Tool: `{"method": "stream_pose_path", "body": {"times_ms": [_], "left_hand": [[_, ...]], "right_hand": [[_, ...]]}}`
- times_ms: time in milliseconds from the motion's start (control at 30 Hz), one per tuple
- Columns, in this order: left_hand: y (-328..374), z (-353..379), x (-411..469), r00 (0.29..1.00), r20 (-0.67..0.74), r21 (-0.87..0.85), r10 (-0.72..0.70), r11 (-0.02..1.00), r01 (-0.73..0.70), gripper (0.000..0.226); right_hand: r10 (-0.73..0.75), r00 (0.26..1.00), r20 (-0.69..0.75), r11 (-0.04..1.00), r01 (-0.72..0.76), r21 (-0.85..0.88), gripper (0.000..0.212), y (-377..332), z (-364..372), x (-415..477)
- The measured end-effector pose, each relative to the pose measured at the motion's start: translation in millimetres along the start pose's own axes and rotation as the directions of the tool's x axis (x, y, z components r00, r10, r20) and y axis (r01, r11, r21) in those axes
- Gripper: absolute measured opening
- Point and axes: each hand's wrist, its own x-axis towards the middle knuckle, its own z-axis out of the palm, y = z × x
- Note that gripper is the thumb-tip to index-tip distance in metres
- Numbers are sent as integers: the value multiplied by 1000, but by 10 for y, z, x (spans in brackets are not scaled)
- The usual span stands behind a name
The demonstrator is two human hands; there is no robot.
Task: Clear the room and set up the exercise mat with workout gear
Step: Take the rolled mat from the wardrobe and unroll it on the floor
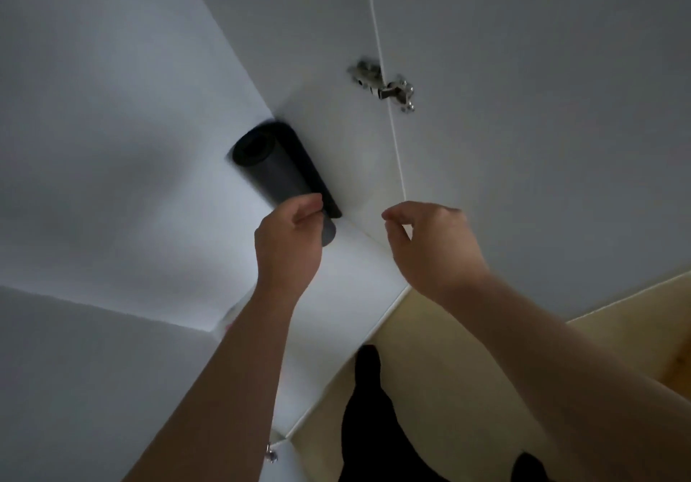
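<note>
Our left fingers (312,203) were curled round the lower end of the rolled mat (269,160), thumb on one side and the rest on the other, so that the dark tube showed both above and below the left hand (288,246) that held it. Our right fingers (396,216) were loosely curled and narrow, the thumb near the fingertips, and we could see nothing between them. The right hand (433,250) hung near the mat's lower end, apart from it, with both bare forearms reaching up from the bottom of the view. The mat was dark grey and blurred at its open upper end, and it lay tilted in the angle where two white panels (112,145) met, its side against the right-hand one. Further right, a metal hinge (385,83) straddled the thin seam beside a white door (542,107). Beneath our arms lay a pale floor (448,369) and one dark trouser leg (370,407).
</note>
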Motion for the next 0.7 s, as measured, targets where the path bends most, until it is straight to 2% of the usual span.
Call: {"method": "stream_pose_path", "body": {"times_ms": [167,367,700], "left_hand": [[-846,205,888,1000,11,92,-29,995,28,29],[-1646,134,1904,1000,14,214,-11,977,8,35],[-2543,315,3343,994,88,356,69,930,-96,45]], "right_hand": [[106,992,65,992,-101,-81,22,111,1129,677],[157,976,154,984,-142,-104,28,-89,2240,1402],[162,972,168,985,-148,-94,32,-99,3229,2380]]}}
